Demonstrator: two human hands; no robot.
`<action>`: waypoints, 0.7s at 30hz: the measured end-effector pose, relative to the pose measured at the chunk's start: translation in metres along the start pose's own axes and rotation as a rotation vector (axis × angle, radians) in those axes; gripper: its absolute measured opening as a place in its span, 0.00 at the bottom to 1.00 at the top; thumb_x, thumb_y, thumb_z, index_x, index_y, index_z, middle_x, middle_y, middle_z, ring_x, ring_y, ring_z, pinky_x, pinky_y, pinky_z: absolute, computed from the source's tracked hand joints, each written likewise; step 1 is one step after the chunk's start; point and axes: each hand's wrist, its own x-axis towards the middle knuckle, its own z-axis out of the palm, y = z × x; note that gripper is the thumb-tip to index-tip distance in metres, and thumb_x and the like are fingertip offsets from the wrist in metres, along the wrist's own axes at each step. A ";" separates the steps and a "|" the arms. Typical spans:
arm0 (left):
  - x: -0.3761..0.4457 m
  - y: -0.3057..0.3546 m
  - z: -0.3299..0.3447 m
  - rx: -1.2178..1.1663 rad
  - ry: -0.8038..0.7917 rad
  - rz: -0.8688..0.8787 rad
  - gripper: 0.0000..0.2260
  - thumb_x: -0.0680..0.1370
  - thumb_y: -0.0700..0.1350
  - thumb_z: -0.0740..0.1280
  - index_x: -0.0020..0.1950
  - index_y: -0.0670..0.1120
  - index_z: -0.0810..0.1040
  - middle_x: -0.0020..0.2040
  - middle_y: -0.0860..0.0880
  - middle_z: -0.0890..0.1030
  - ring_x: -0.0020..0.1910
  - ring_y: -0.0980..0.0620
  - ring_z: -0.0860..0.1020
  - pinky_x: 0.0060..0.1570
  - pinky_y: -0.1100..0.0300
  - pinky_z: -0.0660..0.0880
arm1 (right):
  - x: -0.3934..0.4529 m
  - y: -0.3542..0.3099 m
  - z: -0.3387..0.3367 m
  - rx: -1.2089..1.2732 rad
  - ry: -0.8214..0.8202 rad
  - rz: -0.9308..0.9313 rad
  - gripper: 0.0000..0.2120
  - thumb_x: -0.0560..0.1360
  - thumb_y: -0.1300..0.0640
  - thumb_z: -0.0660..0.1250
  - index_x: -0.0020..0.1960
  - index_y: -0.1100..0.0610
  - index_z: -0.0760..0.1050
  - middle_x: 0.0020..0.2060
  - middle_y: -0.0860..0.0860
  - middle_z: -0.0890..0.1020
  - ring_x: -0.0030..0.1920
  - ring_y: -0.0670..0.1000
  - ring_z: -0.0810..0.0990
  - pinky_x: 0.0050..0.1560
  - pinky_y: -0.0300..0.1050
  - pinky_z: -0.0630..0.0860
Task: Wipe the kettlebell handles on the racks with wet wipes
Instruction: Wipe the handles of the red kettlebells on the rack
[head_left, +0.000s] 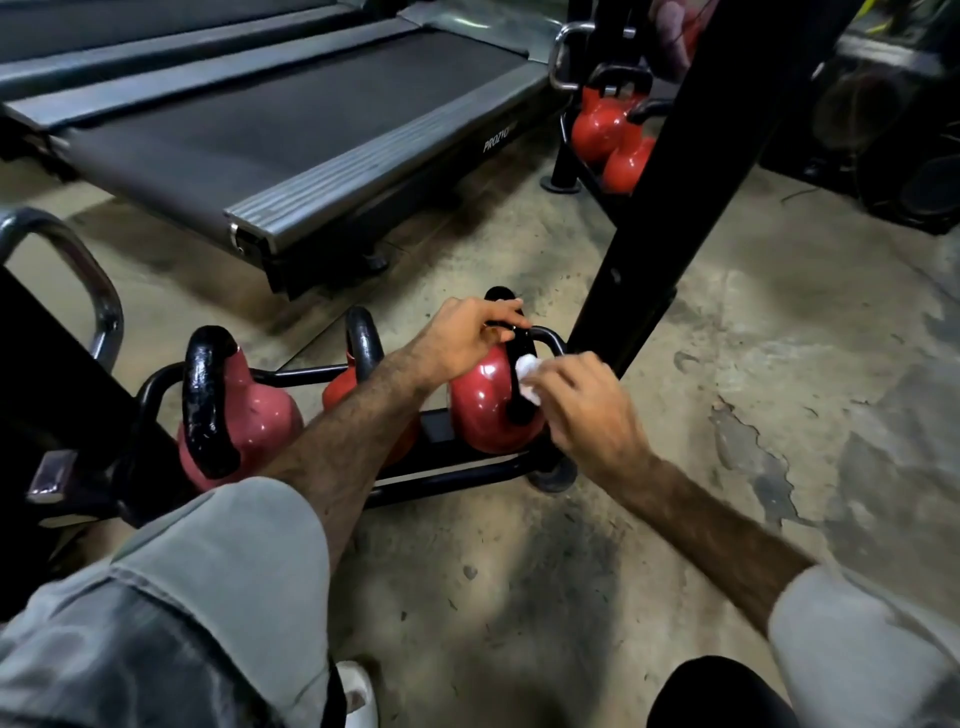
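Three red kettlebells with black handles sit on a low black floor rack (467, 475). My left hand (470, 335) grips the top of the handle of the rightmost kettlebell (485, 402). My right hand (587, 405) pinches a crumpled white wet wipe (529, 379) and presses it against the near side of that black handle. The middle kettlebell (363, 358) is partly hidden behind my left forearm. The left kettlebell (234, 410) stands nearest, its thick black handle turned toward me.
A black upright post (665, 218) rises just right of the rack. Two more red kettlebells (610, 130) sit on a rack behind it. A treadmill (291, 130) lies across the back. A chrome frame (78, 270) stands at left. The floor is bare worn concrete.
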 end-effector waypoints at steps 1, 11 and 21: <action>0.001 0.001 0.000 -0.008 0.000 -0.003 0.15 0.78 0.36 0.64 0.60 0.51 0.81 0.70 0.53 0.73 0.70 0.58 0.68 0.72 0.65 0.59 | -0.003 0.002 0.002 0.156 0.055 0.222 0.08 0.76 0.61 0.67 0.53 0.57 0.81 0.49 0.51 0.82 0.48 0.52 0.78 0.49 0.43 0.74; 0.000 0.006 0.007 0.061 0.077 -0.019 0.13 0.77 0.41 0.68 0.60 0.51 0.81 0.69 0.53 0.74 0.67 0.58 0.71 0.63 0.77 0.55 | 0.022 0.026 0.043 1.378 -0.451 1.112 0.14 0.76 0.72 0.59 0.51 0.62 0.81 0.42 0.58 0.81 0.38 0.52 0.75 0.38 0.42 0.71; 0.001 0.002 0.012 0.071 0.071 -0.019 0.13 0.78 0.41 0.67 0.61 0.51 0.80 0.70 0.52 0.72 0.69 0.54 0.71 0.73 0.58 0.62 | 0.039 0.039 0.026 1.482 -0.613 1.103 0.11 0.79 0.69 0.55 0.50 0.59 0.74 0.32 0.47 0.77 0.22 0.40 0.61 0.19 0.31 0.51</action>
